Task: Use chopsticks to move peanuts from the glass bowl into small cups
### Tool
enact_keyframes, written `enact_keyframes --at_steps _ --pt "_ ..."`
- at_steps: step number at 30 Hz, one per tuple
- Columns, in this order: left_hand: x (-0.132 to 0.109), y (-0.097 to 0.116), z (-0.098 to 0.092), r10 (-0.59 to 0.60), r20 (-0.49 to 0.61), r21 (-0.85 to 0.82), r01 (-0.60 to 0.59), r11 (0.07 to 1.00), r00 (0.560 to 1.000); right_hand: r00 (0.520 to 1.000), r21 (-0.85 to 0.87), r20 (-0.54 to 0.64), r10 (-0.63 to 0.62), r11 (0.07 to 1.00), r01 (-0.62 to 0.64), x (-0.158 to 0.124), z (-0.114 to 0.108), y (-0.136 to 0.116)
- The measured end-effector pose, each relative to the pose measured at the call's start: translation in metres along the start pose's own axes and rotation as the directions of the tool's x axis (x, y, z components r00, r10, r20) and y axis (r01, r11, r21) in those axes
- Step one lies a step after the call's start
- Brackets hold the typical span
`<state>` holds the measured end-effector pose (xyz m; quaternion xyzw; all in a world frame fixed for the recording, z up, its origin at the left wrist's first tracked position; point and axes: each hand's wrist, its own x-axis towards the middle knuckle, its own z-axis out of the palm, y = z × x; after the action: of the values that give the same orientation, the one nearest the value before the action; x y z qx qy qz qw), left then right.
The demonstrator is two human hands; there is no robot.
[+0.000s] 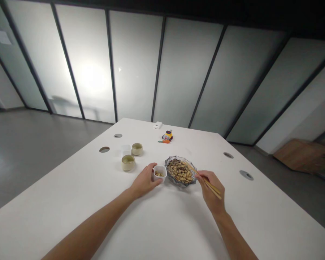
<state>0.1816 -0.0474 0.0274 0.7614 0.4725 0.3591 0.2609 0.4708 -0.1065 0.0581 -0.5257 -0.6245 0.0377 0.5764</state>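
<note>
My left hand (144, 180) is wrapped round a small white square cup (160, 172) that has a few pale nuts in it. Right beside the cup stands a glass bowl (181, 171) filled with mixed nuts and dark seeds. My right hand (211, 189) grips a pair of wooden chopsticks (203, 178), whose tips reach over the bowl's contents. Both hands rest on the white table (162, 224).
Two greenish ceramic cups (128, 162) (137, 148) and a small clear square cup (126, 149) stand at the left. A small yellow toy (167, 136) and a white box (157, 125) lie at the far edge. Round cable holes (104, 149) dot the table.
</note>
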Motion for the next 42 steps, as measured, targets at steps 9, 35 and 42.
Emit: enact_keyframes --at_steps 9,35,42 --pt "0.001 -0.003 0.001 0.014 0.018 0.035 -0.014 0.999 1.000 0.997 -0.022 0.077 -0.031 0.999 0.032 0.000 0.007 0.005" --pt "0.001 0.001 -0.003 0.024 0.027 0.039 -0.025 0.999 0.999 0.949 0.237 -0.065 0.308 0.929 -0.285 0.007 0.000 -0.005" --pt "0.000 0.002 -0.002 0.010 0.033 0.051 -0.012 0.999 0.999 0.905 0.543 0.142 0.401 0.733 -0.410 -0.003 0.014 -0.024"
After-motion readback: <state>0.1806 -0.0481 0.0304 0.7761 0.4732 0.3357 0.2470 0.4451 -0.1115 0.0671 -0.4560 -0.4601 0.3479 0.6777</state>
